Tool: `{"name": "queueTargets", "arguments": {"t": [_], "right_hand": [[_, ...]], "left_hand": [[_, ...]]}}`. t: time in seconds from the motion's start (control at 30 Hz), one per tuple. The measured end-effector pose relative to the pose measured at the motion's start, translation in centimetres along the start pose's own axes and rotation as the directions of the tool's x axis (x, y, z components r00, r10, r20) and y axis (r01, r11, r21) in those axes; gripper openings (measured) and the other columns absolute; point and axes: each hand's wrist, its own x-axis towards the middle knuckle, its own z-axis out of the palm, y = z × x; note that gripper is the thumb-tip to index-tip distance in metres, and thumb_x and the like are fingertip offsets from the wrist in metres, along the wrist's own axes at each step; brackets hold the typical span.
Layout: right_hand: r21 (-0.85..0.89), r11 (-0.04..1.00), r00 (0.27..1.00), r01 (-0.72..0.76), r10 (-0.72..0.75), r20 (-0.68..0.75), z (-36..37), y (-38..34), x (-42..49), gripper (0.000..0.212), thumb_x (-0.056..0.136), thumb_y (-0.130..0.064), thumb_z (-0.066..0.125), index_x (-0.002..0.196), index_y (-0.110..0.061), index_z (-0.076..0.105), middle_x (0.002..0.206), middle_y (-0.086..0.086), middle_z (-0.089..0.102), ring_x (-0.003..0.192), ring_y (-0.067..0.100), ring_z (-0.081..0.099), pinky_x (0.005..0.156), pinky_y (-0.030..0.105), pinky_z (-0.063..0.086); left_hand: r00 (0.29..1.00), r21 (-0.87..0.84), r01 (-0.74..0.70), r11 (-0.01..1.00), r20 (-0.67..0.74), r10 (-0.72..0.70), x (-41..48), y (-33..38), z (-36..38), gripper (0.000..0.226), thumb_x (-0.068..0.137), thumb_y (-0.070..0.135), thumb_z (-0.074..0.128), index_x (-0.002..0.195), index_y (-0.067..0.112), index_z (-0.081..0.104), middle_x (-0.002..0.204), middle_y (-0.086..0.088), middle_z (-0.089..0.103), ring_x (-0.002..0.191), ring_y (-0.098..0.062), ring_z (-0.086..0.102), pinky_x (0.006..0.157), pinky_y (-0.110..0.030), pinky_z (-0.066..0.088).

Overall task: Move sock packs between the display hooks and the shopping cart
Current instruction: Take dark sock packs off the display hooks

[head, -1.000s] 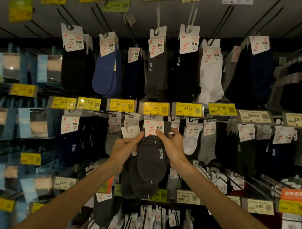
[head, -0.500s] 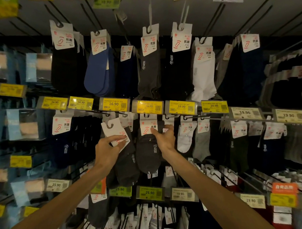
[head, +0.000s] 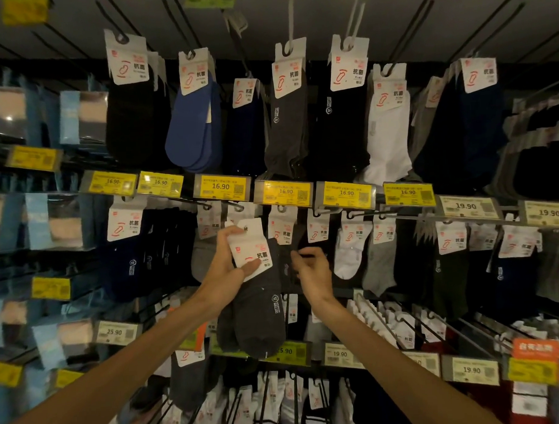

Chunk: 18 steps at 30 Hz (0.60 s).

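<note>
Head | left hand [head: 225, 272] pinches sock pack [head: 259, 311] by card | right hand [head: 312, 272] grip unclear | hold card firmly, lower cartward

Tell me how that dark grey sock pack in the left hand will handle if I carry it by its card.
Likely floppy: the dark grey sock pack hangs limp below its white card, which the left hand pinches. Probably light, since a pinch holds it. The card looks stiffer, though it may bend.
</note>
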Motion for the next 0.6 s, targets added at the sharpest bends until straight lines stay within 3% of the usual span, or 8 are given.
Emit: {"name": "queueTargets", "arguments": {"t": [0.1,0.2,0.3,0.4,0.47,0.6], "right_hand": [[0.141,0.99,0.972,-0.028,-0.007,0.235,-0.8,-1.2,-2.7,0.023,0.099,-0.03,0.054,0.11,-0.011,0.061,0.095,0.006,0.07,0.087,0.017,0.069,0.074,0.027,0.056],[0.211,0.975,0.937,-0.074,-0.004,0.349,-1.4,-2.3,-4.7,0.029,0.1,-0.031,0.052,0.119,-0.012,0.059,0.109,0.001,0.071,0.098,0.01,0.069,0.08,0.024,0.057],[0.242,0.969,0.935,-0.047,-0.042,0.352,-2.0,-2.7,-5.3,0.027,0.097,-0.026,0.056,0.123,-0.016,0.057,0.113,0.002,0.07,0.101,0.01,0.069,0.084,0.028,0.058],[0.25,0.968,0.938,0.024,-0.109,0.329,-2.5,-3.1,-4.9,0.031,0.094,-0.023,0.061,0.125,-0.02,0.055,0.12,0.004,0.068,0.11,0.016,0.066,0.093,0.038,0.055],[0.266,0.959,0.943,0.093,-0.17,0.286,-2.7,-3.8,-4.4,0.03,0.094,-0.022,0.062,0.124,-0.018,0.057,0.119,0.005,0.069,0.11,0.019,0.066,0.092,0.039,0.055],[0.307,0.939,0.959,0.154,-0.216,0.182,-2.6,-5.5,-3.5,0.027,0.093,-0.018,0.064,0.119,-0.013,0.059,0.112,0.007,0.071,0.103,0.022,0.069,0.086,0.038,0.058]], "left_hand": [[0.999,0.004,-0.026,1.0,0.038,0.026,0.0,-0.4,0.6,0.088,0.09,-0.009,0.061,0.148,0.034,0.011,0.127,0.016,0.052,0.103,0.007,0.061,0.081,-0.024,0.058],[0.994,-0.036,0.042,0.998,0.098,-0.038,-0.2,-0.6,1.0,0.106,0.092,-0.002,0.061,0.151,0.045,-0.013,0.137,0.014,0.051,0.117,-0.001,0.056,0.084,-0.023,0.056],[0.987,-0.019,0.054,0.998,0.153,-0.05,-0.3,-0.3,1.3,0.095,0.094,0.003,0.061,0.154,0.042,0.0,0.142,0.013,0.05,0.123,-0.004,0.053,0.093,-0.028,0.054],[0.979,0.011,0.028,1.0,0.201,-0.03,0.0,0.2,1.7,0.094,0.094,0.007,0.061,0.155,0.041,-0.003,0.14,0.021,0.048,0.12,0.003,0.053,0.094,-0.022,0.052],[0.983,0.001,-0.004,1.0,0.182,0.004,0.6,0.7,2.0,0.092,0.093,0.008,0.063,0.156,0.039,0.003,0.138,0.021,0.05,0.12,0.002,0.054,0.089,-0.02,0.054],[0.994,0.026,-0.097,0.995,0.059,0.095,1.5,1.4,3.0,0.068,0.094,0.017,0.064,0.152,0.03,0.031,0.133,0.009,0.06,0.117,-0.004,0.06,0.086,-0.021,0.055]]}}
